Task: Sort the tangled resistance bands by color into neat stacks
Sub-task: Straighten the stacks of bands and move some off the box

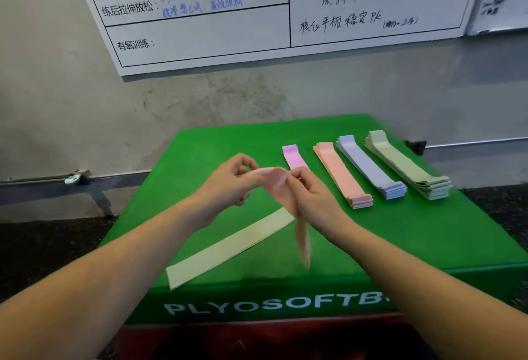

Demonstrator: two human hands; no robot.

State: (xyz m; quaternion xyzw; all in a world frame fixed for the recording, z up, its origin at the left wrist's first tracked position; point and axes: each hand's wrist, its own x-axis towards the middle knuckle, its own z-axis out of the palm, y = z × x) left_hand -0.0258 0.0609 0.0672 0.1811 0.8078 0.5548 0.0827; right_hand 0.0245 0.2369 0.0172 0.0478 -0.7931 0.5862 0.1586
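Observation:
Both hands hold one pink resistance band (278,185) above the green box top. My left hand (228,185) pinches its left end, my right hand (310,197) grips its right part, and the rest hangs down, blurred. A loose pale green band (228,248) lies flat and diagonal under my hands. On the right stand stacks side by side: purple (294,157), partly hidden behind my right hand, then pink (343,175), blue (370,167) and pale green (408,164).
The green plyo box (400,234) carries everything; its front edge is near me and a red box sits below it. A grey wall with a whiteboard (228,17) rises behind. A rail with a clamp (75,177) runs along the wall at the left.

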